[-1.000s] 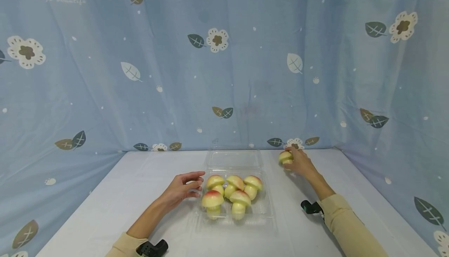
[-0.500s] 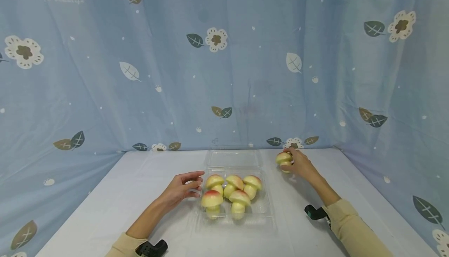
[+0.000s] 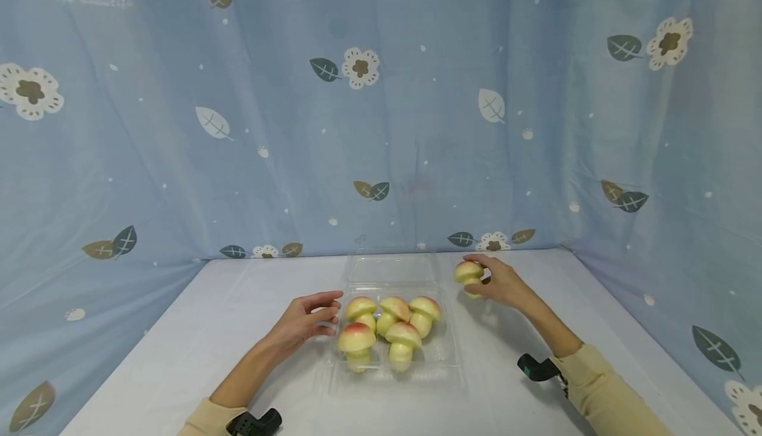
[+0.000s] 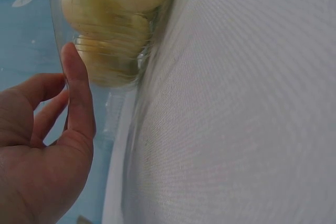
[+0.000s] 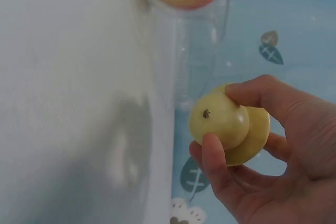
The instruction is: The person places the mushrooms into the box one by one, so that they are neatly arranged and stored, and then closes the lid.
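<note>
My right hand (image 3: pixel 503 284) holds a yellow-green toy mushroom (image 3: pixel 467 272) with a red-tinted cap, right of the clear plastic box (image 3: pixel 443 350). In the right wrist view, thumb and fingers pinch this toy mushroom (image 5: pixel 218 119) by its rounded stem, with a small brown dimple facing the camera. Its shadow falls on the tabletop, apart from it. Several similar mushrooms (image 3: pixel 357 340) sit upright or tilted inside the box in two rows. My left hand (image 3: pixel 303 323) is at the box's left edge, fingers loosely extended. Seen from the left wrist, the thumb (image 4: pixel 77 82) overlaps the box's rim.
The box's hinged lid (image 3: pixel 393 268) lies back, away from me. A white cloth (image 3: pixel 250 290) covers the table, and a blue patterned curtain (image 3: pixel 369 125) encloses the back and sides. Black wrist cameras (image 3: pixel 254 423) are strapped at both sleeves.
My right hand has carried the toy mushroom left and toward me, closer to the box. The left hand keeps its place at the box's edge. The head view has shifted slightly.
</note>
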`<state>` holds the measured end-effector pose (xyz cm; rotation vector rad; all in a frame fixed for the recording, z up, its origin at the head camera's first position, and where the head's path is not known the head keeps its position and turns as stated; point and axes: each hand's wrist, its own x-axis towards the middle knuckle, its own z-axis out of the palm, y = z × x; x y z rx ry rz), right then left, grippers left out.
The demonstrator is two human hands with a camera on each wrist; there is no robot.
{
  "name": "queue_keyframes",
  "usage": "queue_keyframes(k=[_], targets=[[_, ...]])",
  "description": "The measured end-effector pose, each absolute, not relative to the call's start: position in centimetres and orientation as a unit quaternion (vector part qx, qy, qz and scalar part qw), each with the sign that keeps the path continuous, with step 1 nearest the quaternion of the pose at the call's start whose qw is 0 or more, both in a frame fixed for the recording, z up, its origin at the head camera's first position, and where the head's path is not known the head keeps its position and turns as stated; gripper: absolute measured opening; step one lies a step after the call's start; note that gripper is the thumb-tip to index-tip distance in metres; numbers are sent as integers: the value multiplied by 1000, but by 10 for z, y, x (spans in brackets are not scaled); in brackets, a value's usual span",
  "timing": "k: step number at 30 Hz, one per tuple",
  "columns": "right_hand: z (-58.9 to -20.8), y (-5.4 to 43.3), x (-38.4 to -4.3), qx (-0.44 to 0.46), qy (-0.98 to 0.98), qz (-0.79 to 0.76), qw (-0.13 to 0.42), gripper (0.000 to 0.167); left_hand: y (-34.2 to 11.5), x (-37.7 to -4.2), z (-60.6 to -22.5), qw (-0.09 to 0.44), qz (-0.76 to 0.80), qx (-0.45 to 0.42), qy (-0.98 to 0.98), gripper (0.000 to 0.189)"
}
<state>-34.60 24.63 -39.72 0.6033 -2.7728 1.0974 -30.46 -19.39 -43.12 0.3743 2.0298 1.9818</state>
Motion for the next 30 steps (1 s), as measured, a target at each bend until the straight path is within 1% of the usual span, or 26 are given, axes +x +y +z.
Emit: queue_keyframes(k=[6, 12, 20, 25, 30], targets=[[-387, 238, -333, 188, -890, 415, 12, 62, -194, -305, -431, 143, 688, 134, 698, 59], [-380, 232, -324, 208, -870, 448, -15, 65, -195, -306, -433, 143, 689, 130, 698, 58], [-376, 229, -323, 240, -848, 470, -41, 66, -197, -307, -433, 141, 688, 127, 700, 57], [-374, 225, -321, 265, -839, 472, -52, 61, -197, -307, -432, 142, 687, 130, 701, 56], [-371, 221, -315, 271, -832, 481, -58, 57, -195, -306, -433, 144, 688, 132, 699, 57]])
